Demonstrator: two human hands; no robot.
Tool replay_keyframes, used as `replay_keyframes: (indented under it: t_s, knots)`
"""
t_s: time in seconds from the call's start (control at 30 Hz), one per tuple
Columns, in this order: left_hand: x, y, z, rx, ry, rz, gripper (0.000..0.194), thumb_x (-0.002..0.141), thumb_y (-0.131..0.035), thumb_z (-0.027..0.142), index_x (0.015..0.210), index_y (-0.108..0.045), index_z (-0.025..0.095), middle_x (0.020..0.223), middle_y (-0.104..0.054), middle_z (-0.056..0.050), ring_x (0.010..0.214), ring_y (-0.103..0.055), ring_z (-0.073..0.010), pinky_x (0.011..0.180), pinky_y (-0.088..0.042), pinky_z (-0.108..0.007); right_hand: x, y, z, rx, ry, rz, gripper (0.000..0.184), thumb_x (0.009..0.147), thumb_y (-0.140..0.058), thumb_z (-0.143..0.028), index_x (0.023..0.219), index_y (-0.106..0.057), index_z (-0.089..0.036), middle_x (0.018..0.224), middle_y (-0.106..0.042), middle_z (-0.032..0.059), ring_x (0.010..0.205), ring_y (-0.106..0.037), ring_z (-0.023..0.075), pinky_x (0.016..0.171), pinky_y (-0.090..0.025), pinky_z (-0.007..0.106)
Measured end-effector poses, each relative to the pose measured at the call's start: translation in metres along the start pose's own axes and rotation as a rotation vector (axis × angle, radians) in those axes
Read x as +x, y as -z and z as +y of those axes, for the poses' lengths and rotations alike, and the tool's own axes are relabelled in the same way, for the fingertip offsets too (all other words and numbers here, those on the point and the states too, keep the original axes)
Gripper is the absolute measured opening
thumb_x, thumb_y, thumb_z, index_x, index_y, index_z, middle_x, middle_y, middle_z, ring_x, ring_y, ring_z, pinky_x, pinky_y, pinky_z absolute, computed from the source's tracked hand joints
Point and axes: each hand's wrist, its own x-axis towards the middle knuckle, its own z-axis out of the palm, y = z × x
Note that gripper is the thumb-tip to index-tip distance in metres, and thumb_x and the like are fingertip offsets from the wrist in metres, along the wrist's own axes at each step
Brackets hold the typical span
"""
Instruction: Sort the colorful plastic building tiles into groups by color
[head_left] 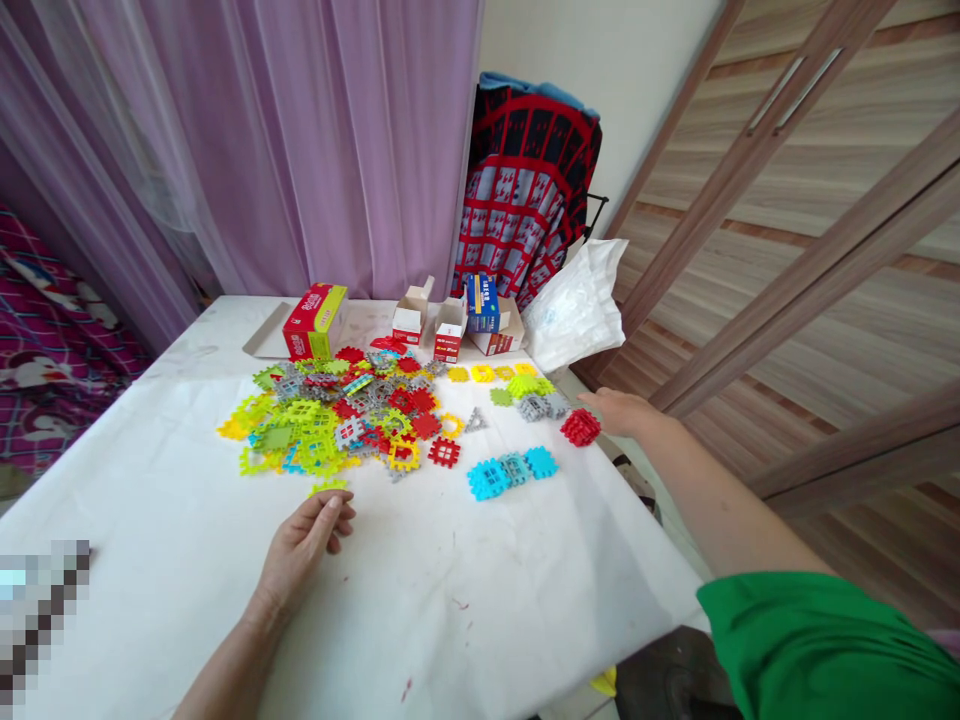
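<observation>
A large heap of waffle-shaped plastic building tiles (322,410) in yellow, lime, red and grey lies on a white-covered table (465,590). My left hand (304,545) rests on the cover at the near side of the heap, holding nothing, its fingertips just short of a lime tile (328,487). My right hand (619,412) reaches in from the right, fingers extended and empty, right beside a small stack of red tiles (580,427). A row of joined blue tiles (511,472) lies to the left of that hand, with grey tiles (536,406) beyond it.
Open cardboard boxes (412,312), a red and yellow box (315,320) and a blue box (482,303) stand along the far edge. A white plastic bag (577,305) sits at the far right corner. Purple curtains (300,130) hang behind, and a wood-patterned sliding door (787,200) lies right.
</observation>
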Motion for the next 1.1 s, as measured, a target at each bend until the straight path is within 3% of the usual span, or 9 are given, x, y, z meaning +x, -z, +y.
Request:
replay_keyframes:
  t_s: [0.13,0.23,0.33,0.5,0.77,0.97,1.1]
  knots:
    - [0.0,-0.001,-0.001,-0.022,0.008,0.005,0.056,0.066,-0.065,0.068,0.086,-0.067,0.016,0.067,-0.064,-0.003,0.054,-0.057,-0.013,0.043,-0.045,-0.022,-0.003,0.015,-0.038,0.075,0.19,0.136,0.051,0.081,-0.05,-0.018,0.131,-0.055,-0.027,0.126,-0.06,0.0076,0.113,-0.057,0.0238,0.088,-0.046,0.031]
    - [0.0,-0.002,-0.001,-0.046,0.006,0.008,0.055,0.066,-0.065,0.067,0.086,-0.067,0.016,0.067,-0.063,-0.002,0.054,-0.056,-0.0122,0.042,-0.044,-0.021,-0.007,0.024,-0.091,0.145,0.392,0.213,0.039,0.084,-0.049,-0.021,0.12,-0.063,-0.025,0.122,-0.063,0.0063,0.11,-0.058,0.0225,0.091,-0.044,0.031]
    - [-0.001,-0.003,0.0,-0.068,0.005,0.009,0.055,0.066,-0.065,0.067,0.084,-0.066,0.016,0.066,-0.062,-0.002,0.052,-0.055,-0.0111,0.042,-0.043,-0.021,-0.015,0.029,-0.149,0.208,0.525,0.205,0.035,0.085,-0.051,-0.026,0.118,-0.065,-0.026,0.116,-0.066,0.0054,0.104,-0.061,0.0215,0.087,-0.044,0.029]
    - [-0.001,-0.005,0.0,-0.087,0.014,0.0,0.054,0.065,-0.065,0.067,0.083,-0.065,0.016,0.065,-0.061,0.0,0.051,-0.054,-0.01,0.041,-0.042,-0.02,-0.026,0.026,-0.216,0.236,0.571,0.177,0.029,0.087,-0.049,-0.028,0.11,-0.067,-0.026,0.112,-0.066,0.0051,0.104,-0.061,0.0205,0.084,-0.044,0.028]
    - [-0.002,-0.006,-0.001,-0.137,0.033,-0.029,0.049,0.065,-0.066,0.062,0.082,-0.063,0.016,0.064,-0.059,0.001,0.049,-0.052,-0.0085,0.04,-0.039,-0.018,-0.029,0.003,-0.24,0.176,0.44,0.197,0.029,0.085,-0.055,-0.034,0.108,-0.064,-0.019,0.112,-0.063,0.0122,0.102,-0.062,0.0252,0.084,-0.046,0.035]
    - [-0.003,-0.006,-0.001,-0.158,0.047,-0.043,0.046,0.066,-0.067,0.059,0.083,-0.063,0.016,0.065,-0.059,0.001,0.05,-0.053,-0.008,0.041,-0.038,-0.018,-0.03,0.013,-0.241,0.156,0.449,0.175,0.025,0.088,-0.047,-0.023,0.103,-0.066,-0.02,0.105,-0.07,0.0098,0.102,-0.064,0.0236,0.085,-0.046,0.033]
    - [-0.002,-0.005,-0.003,-0.167,0.034,-0.061,0.045,0.067,-0.067,0.058,0.083,-0.063,0.016,0.066,-0.059,0.001,0.051,-0.052,-0.0081,0.041,-0.038,-0.018,-0.031,0.02,-0.239,0.376,0.385,0.238,0.029,0.09,-0.043,-0.023,0.108,-0.066,-0.024,0.108,-0.071,0.0061,0.101,-0.065,0.0213,0.084,-0.046,0.03]
